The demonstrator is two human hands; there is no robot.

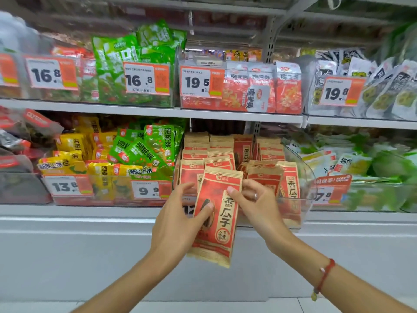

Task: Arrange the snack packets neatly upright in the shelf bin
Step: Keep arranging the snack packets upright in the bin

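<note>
Snack packet (pixel 216 213) – both hands pinching, clear bin (pixel 302 175) behind, price tags

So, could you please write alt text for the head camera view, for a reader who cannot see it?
Two bare hands hold one red and tan paper snack packet upright before a clear plastic shelf bin of matching packets, left hand at its left edge, right hand at its right. Neighbouring bins hold yellow and green packets behind orange price tags.

place: shop; signs: price tags (pixel 146 79) on shelves (pixel 158 111); clear bins (pixel 302 188) of snack packets (pixel 222 152)
</note>
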